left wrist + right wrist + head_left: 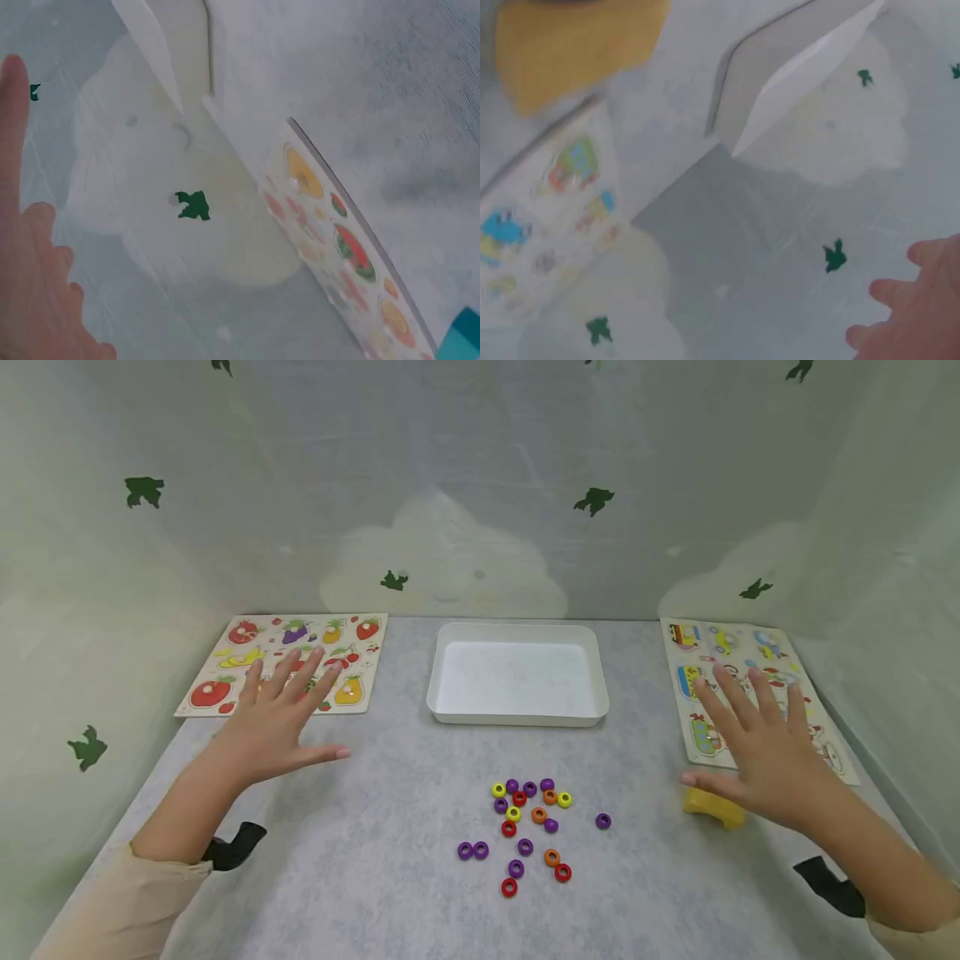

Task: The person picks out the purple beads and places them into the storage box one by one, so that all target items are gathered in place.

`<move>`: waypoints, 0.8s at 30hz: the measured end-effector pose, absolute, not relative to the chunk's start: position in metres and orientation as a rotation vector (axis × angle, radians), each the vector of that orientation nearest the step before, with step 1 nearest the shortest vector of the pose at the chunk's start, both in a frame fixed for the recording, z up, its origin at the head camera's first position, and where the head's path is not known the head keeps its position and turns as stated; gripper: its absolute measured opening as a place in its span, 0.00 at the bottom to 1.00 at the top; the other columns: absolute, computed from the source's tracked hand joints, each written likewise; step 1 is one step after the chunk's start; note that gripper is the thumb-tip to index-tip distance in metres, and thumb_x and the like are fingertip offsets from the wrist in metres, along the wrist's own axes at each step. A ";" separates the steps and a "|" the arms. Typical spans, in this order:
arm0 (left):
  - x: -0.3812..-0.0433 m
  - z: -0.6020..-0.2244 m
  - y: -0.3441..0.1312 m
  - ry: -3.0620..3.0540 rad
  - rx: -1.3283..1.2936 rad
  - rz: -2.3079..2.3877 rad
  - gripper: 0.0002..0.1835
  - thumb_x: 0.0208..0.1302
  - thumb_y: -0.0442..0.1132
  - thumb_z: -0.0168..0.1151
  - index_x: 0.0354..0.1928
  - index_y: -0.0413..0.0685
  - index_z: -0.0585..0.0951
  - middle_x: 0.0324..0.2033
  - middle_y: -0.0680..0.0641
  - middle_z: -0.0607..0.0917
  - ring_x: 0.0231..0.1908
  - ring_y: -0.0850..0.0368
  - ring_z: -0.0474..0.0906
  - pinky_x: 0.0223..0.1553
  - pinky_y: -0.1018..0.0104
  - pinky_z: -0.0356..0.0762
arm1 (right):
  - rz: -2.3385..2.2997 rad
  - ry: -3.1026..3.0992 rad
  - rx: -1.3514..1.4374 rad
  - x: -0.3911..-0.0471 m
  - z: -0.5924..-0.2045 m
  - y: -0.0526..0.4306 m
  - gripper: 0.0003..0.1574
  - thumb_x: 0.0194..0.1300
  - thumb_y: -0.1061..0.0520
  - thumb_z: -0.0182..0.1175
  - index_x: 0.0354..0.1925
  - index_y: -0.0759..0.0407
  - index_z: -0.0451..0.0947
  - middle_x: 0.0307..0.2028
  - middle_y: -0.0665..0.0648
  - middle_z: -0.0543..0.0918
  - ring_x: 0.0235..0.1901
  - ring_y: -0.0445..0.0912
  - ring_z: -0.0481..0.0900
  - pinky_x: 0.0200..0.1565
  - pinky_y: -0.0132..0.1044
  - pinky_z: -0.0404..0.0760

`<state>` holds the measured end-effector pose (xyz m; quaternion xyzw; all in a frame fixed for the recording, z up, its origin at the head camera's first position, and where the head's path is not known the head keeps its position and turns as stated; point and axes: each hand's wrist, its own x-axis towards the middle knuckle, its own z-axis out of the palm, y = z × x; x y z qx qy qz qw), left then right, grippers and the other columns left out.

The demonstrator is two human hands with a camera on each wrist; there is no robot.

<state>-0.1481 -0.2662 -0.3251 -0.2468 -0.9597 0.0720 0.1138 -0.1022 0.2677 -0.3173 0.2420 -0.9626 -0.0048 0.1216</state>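
My left hand [273, 739] hovers with fingers spread and nothing in it, overlapping the front of a fruit puzzle board [348, 691] in the head view. Likewise spread and holding nothing, my right hand [776, 768] overlaps a vehicle puzzle board [705, 737] on the right. A yellow curved block [712, 808] lies just below the right thumb, partly hidden by that hand. Between the hands, several loose ring beads in purple, red, orange and yellow, such as a red bead [562, 872], are scattered on the grey table [405, 810].
Behind the beads stands a shallow white tray [517, 720] with nothing in it. A pale curtain [480, 460] with green bird shapes rises behind and beside the table. At the lower right corner of the left wrist view shows a teal object [461, 337].
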 end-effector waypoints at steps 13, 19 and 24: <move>-0.185 -0.365 -0.227 -2.836 -0.795 -0.329 0.51 0.40 0.68 0.51 0.63 0.57 0.41 0.62 0.56 0.38 0.60 0.56 0.37 0.56 0.51 0.47 | 0.850 -3.051 0.739 -0.072 -0.392 0.213 0.46 0.49 0.41 0.55 0.61 0.45 0.45 0.58 0.50 0.53 0.55 0.45 0.55 0.49 0.44 0.66; -0.205 -0.394 -0.204 -2.927 -0.702 -0.681 0.47 0.44 0.65 0.51 0.62 0.63 0.39 0.61 0.58 0.40 0.60 0.59 0.39 0.57 0.53 0.48 | 1.127 -3.070 0.764 -0.073 -0.423 0.204 0.33 0.49 0.45 0.58 0.54 0.48 0.62 0.50 0.43 0.65 0.48 0.37 0.64 0.47 0.34 0.69; -0.219 -0.410 -0.189 -2.958 -0.635 -0.911 0.46 0.45 0.61 0.53 0.62 0.61 0.40 0.62 0.51 0.44 0.60 0.56 0.41 0.58 0.57 0.46 | 1.142 -3.065 0.777 -0.076 -0.435 0.203 0.19 0.51 0.49 0.57 0.44 0.42 0.70 0.42 0.36 0.69 0.44 0.33 0.66 0.46 0.31 0.70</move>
